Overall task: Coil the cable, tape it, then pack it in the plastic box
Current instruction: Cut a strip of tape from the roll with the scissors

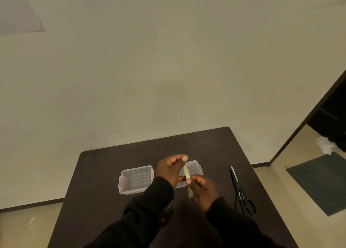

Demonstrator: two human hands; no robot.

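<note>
Your black sleeves (149, 210) reach over the dark brown surface (93, 191). At left, the clear plastic box (135, 179) with red latches sits open. Your left hand (169, 170) and right hand (201, 191) hold a pale strip of tape (186, 172) between them, fingers pinching each end above the clear lid (195, 168). Black-handled scissors (240, 191) lie at right. I cannot see the cable.

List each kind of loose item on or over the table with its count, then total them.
Box: 1
Lid: 1
Scissors: 1
Tape strip: 1, held between both hands
Total: 4
No cable shows.
</note>
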